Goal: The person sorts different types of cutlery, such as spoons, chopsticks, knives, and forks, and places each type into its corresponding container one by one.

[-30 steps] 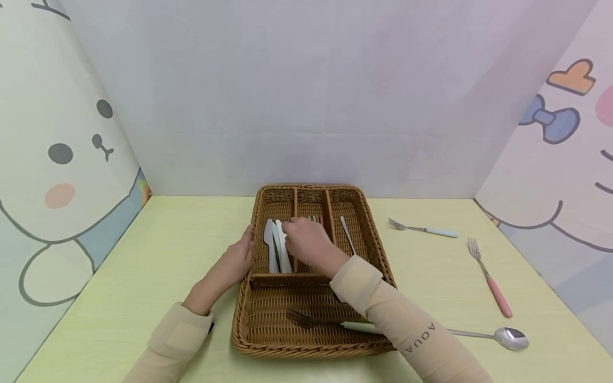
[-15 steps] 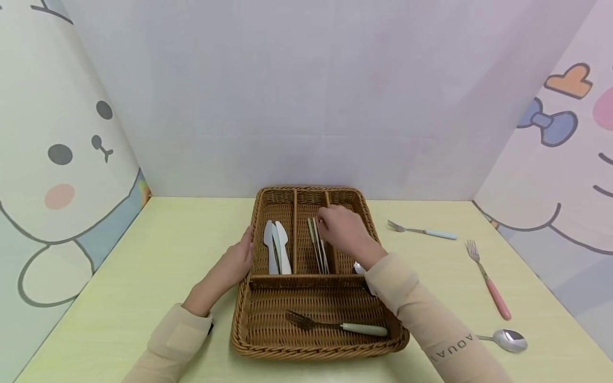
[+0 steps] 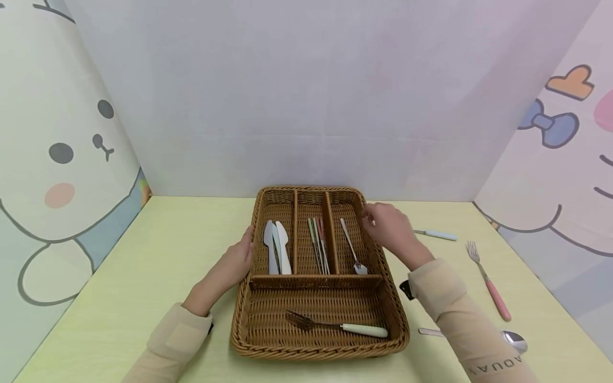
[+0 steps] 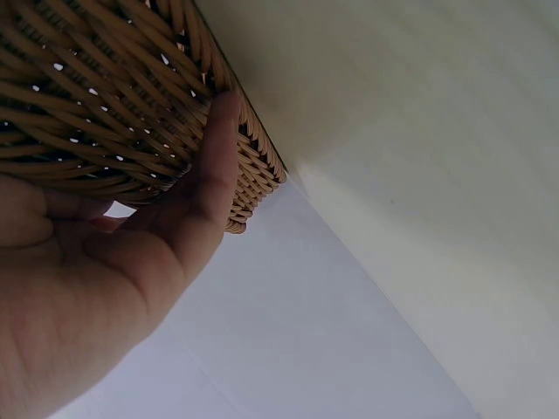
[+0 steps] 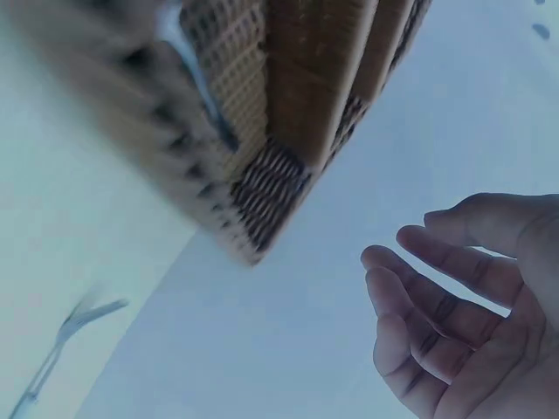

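Note:
A brown wicker cutlery basket (image 3: pixel 316 351) with divided compartments lies in the middle of the head view. My left hand (image 3: pixel 234 263) rests against its left outer wall; in the left wrist view a finger (image 4: pixel 214 161) lies straight along the weave. Over the basket's right rim hovers my right hand (image 3: pixel 392 231), its fingers (image 5: pixel 437 314) loosely bent and holding nothing. Several table knives (image 3: pixel 282 250) fill the left compartment, and thin utensils with coloured handles (image 3: pixel 317 242) the middle one. A small spoon (image 3: pixel 351 250) lies in the right compartment. The front one holds a fork (image 3: pixel 354 329) with a pale handle.
Right of the basket on the pale table (image 3: pixel 96 287) lie a blue-handled fork (image 3: pixel 438 234), partly hidden by my right hand, a pink-handled fork (image 3: pixel 490 282) and a metal spoon (image 3: pixel 514 340) partly behind my sleeve. A grey-white wall (image 3: pixel 306 106) stands behind.
My right hand has moved rightward from above the middle compartment to the right rim, uncovering the thin utensils and the small spoon. The left hand stays where it was.

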{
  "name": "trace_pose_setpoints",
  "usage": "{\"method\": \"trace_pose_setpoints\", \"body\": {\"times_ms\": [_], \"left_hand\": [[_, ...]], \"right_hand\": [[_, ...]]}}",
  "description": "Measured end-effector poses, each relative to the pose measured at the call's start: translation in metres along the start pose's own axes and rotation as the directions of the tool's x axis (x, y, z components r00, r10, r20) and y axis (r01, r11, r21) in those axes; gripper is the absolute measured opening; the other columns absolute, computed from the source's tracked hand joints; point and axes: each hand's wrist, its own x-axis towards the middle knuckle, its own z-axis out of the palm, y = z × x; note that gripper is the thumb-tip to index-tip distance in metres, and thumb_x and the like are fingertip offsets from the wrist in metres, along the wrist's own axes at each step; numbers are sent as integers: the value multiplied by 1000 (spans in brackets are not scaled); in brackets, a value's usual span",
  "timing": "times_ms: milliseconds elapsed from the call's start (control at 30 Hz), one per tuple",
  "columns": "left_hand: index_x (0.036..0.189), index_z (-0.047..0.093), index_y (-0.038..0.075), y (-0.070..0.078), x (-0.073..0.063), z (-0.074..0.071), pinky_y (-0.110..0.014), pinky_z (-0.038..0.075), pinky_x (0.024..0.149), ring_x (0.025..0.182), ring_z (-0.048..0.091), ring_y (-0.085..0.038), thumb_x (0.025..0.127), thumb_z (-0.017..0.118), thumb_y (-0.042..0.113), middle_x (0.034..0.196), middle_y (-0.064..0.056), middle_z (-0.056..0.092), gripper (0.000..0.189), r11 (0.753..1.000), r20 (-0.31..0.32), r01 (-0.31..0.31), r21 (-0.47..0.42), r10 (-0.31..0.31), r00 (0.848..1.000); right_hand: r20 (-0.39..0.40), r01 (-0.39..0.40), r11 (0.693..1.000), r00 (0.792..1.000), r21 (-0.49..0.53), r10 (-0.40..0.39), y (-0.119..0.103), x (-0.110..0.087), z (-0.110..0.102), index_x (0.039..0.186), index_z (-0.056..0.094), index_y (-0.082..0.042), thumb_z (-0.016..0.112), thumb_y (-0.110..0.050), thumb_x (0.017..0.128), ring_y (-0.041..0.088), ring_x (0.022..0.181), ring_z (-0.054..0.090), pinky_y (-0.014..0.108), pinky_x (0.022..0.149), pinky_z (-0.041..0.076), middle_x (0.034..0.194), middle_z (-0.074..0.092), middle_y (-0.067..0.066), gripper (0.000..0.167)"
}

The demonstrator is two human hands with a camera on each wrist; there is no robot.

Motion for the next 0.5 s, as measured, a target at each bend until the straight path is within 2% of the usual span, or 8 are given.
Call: {"method": "trace_pose_setpoints", "body": {"times_ms": [67,267,400,500], "left_hand": [[142,11,-12,0,0,0,-51,43,94,113,51,-42,101,22,11,133,-35,39,49,1000,0,0,-1,0,1000],[142,10,-11,-1,0,1,-51,42,95,115,49,-43,101,22,12,133,-34,39,49,1000,-3,0,-9,0,1000],[142,10,-12,-2,0,2,-51,44,93,113,51,-42,101,22,12,132,-35,41,49,1000,-6,-1,-12,1,1000],[142,11,-11,-2,0,2,-50,46,90,103,58,-38,100,23,12,123,-35,49,49,1000,-6,2,-14,-2,1000]], "right_hand": [[-5,-20,1000,1000,3,20,11,-5,-1,98,67,-3,55,-7,86,27,73,62,37,54,50,91,66,16,18],[-9,-81,996,997,30,81,45,-20,-2,99,65,1,53,-6,85,29,70,61,36,48,46,90,65,20,20],[6,-122,991,993,52,122,69,-31,-1,101,63,3,52,-7,84,29,68,60,34,45,44,90,64,22,22],[34,-163,984,986,68,161,87,-41,-1,103,61,4,52,-7,84,29,67,60,34,46,44,90,63,24,24]]}}
